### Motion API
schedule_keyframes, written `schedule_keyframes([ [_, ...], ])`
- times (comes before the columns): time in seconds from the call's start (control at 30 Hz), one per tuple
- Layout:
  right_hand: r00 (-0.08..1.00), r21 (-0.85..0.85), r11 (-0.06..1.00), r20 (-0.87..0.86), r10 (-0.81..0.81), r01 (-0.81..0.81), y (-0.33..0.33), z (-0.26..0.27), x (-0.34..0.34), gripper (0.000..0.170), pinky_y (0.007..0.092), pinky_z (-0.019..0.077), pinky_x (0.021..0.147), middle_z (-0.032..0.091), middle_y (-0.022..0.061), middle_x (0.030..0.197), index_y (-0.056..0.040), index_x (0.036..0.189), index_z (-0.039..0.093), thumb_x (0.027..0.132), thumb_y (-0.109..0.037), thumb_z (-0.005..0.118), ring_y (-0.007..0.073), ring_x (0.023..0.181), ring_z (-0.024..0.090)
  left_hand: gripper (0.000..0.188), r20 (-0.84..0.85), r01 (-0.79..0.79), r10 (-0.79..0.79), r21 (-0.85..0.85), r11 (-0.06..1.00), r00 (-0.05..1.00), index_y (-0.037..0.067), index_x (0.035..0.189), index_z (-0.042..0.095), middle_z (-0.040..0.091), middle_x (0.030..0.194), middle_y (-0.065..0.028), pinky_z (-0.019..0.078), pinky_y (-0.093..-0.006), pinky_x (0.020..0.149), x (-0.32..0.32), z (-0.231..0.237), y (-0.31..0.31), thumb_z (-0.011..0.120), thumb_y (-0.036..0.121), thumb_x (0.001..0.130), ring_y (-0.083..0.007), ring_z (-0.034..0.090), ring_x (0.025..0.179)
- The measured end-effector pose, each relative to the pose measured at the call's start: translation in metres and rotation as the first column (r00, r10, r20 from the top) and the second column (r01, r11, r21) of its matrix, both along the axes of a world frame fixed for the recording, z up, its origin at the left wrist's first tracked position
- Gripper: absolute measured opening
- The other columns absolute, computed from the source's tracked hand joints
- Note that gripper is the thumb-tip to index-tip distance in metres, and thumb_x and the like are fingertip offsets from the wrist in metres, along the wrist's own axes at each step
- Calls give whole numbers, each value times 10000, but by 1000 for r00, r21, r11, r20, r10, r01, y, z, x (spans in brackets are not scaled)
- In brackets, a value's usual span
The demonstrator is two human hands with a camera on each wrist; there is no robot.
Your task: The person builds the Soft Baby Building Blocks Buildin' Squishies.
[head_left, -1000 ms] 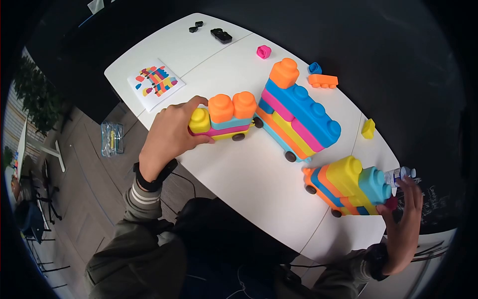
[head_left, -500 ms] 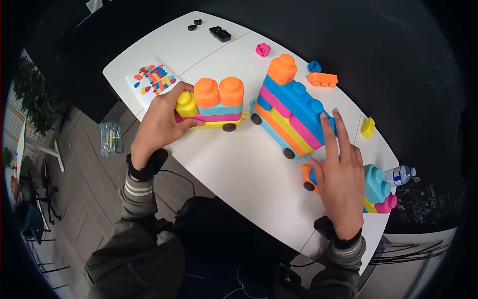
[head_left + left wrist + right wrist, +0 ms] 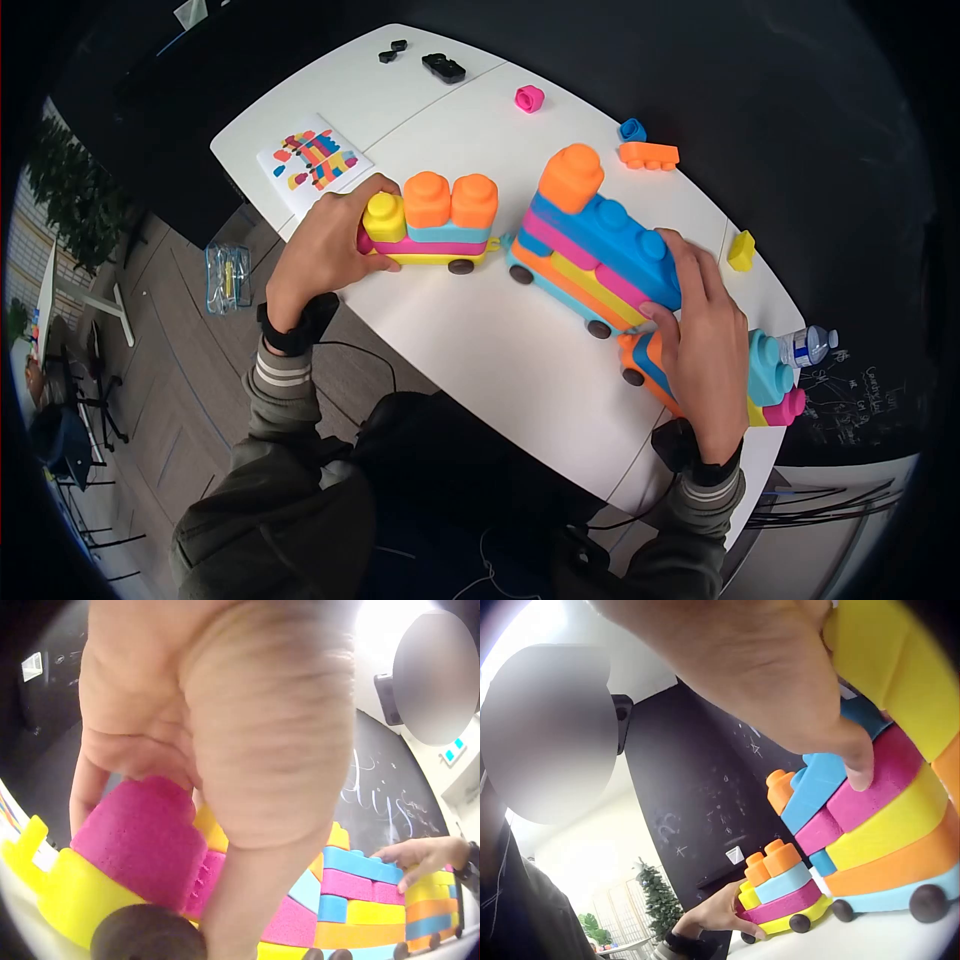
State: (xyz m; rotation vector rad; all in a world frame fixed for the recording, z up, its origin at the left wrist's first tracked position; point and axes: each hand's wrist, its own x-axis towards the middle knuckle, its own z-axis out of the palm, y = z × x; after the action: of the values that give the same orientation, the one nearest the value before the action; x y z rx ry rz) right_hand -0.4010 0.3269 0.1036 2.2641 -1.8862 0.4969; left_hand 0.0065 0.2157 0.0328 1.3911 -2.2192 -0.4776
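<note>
My left hand grips the rear of a small toy block car, its thumb along the near side. This car has a yellow wheeled base, with one yellow and two orange blocks on top. My right hand holds the right end of a taller block car, thumb on the magenta layer. It has a light blue wheeled base and a blue top bearing one orange block. A small gap separates the two cars' hitches. Behind my right hand stands a third block car on an orange base, partly hidden.
On the white table lies a picture sheet at the left. Along the far edge are loose magenta, blue, orange and yellow blocks, plus a black object. A water bottle lies far right.
My right hand has left the third car's far end and taken hold of the tall car, which has shifted slightly towards me. The small car in my left hand has drawn leftward, away from it.
</note>
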Motion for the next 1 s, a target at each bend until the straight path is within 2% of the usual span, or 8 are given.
schedule_keyframes([
  [0.03,999,3,999,13,33,-33,1,-1,-3,760,519,682,916,719,188,1402,-103,1635,617,934,18,886,411,1078,823,896,-55,27,-27,-4,1000,998,80,1476,588,832,986,-177,635,-419,857,1,-2,-1,1089,55,734,-374,837,923],
  [0.13,996,74,997,81,21,-27,4,7,-1,792,529,682,940,751,205,1369,-119,1642,617,916,57,879,426,1116,822,906,-70,27,-29,-32,999,997,85,1481,580,834,990,-172,634,-407,860,4,0,0,1089,41,732,-366,838,937],
  [0.27,998,58,998,54,16,-19,3,5,1,788,525,686,947,741,196,1397,-128,1647,614,926,59,871,422,1113,823,873,-91,-17,24,70,997,996,140,1425,594,816,1045,-178,613,-448,893,12,3,0,1087,39,712,-418,804,972],
  [0.43,1000,48,999,14,13,-14,4,3,0,781,524,688,953,728,188,1432,-127,1661,605,944,32,872,416,1122,823,893,-156,51,-53,-21,998,986,147,1458,596,810,1057,-163,602,-437,928,15,0,-4,1088,45,719,-403,793,1012],
  [0.63,1000,63,998,10,-4,3,5,5,3,784,514,686,968,727,190,1435,-129,1668,601,948,26,869,412,1130,823,858,-177,67,-63,15,998,982,138,1456,596,813,1130,-159,608,-450,968,3,0,-2,1063,16,748,-422,796,1072],
  [0.87,1000,55,998,7,6,-6,5,6,2,780,514,685,967,724,180,1438,-136,1669,603,951,21,863,408,1128,820,859,-214,79,-66,55,995,975,137,1454,594,808,1141,-162,610,-445,962,3,-5,-5,1053,-14,744,-420,793,1055],
  [1.0,1000,57,998,-1,-11,11,6,4,3,751,509,683,966,722,176,1437,-137,1669,606,972,4,849,403,1130,817,867,-212,101,-101,-11,995,972,134,1465,583,804,1126,-163,608,-428,949,15,-14,-13,1057,-1,752,-392,798,1037],
])
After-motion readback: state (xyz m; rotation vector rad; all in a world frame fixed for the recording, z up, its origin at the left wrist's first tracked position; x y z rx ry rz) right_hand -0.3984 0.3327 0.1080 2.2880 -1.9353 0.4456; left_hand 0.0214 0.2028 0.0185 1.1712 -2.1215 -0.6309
